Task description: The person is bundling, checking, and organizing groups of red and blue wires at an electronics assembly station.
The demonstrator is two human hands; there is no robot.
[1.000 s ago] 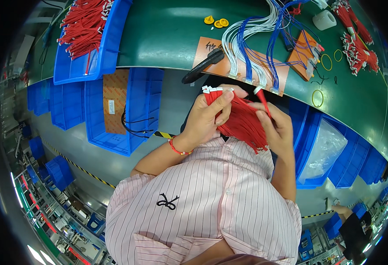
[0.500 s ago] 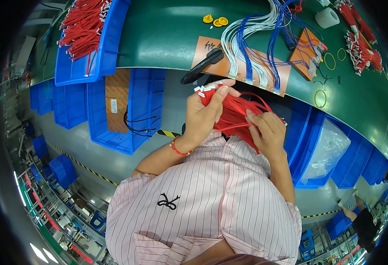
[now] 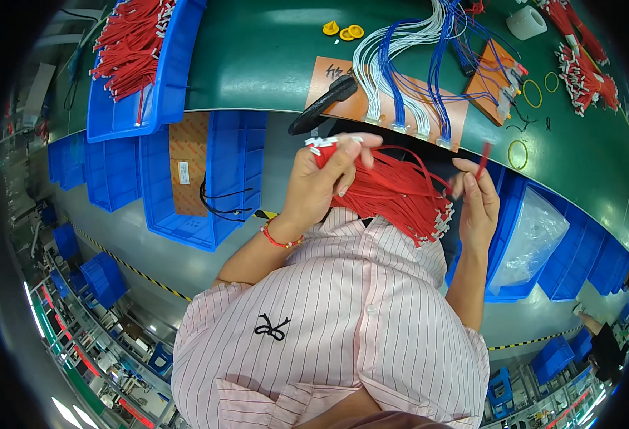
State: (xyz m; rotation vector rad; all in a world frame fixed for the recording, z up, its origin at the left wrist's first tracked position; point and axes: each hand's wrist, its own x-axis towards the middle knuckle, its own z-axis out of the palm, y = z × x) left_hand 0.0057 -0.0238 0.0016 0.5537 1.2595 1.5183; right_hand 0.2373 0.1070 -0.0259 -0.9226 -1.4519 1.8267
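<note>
A thick bundle of red wires (image 3: pixel 389 187) with white connectors at both ends hangs in front of my shirt. My left hand (image 3: pixel 326 171) is closed around the bundle near one end, and several white connectors (image 3: pixel 318 145) stick out above its fingers. To the right, my right hand (image 3: pixel 477 204) pinches a red wire (image 3: pixel 483 161), whose upper end is smeared by motion. That hand is apart from the bundle's free end, where the other white connectors (image 3: pixel 443 220) fan out loosely. Whether the pinched wire joins the bundle is hard to make out.
Ahead lies a green worktable with white and blue wire harnesses (image 3: pixel 400 53) on an orange board (image 3: pixel 321 75). Yellow rings (image 3: pixel 518 154), a white roll (image 3: pixel 527 23) and tied red bundles (image 3: pixel 587 79) lie right. A blue bin (image 3: pixel 175 93) of red wires stands left.
My right hand has moved right and up, away from the bundle, with a red wire in its fingers. The bundle's free end now shows more fully. My left hand has barely shifted.
</note>
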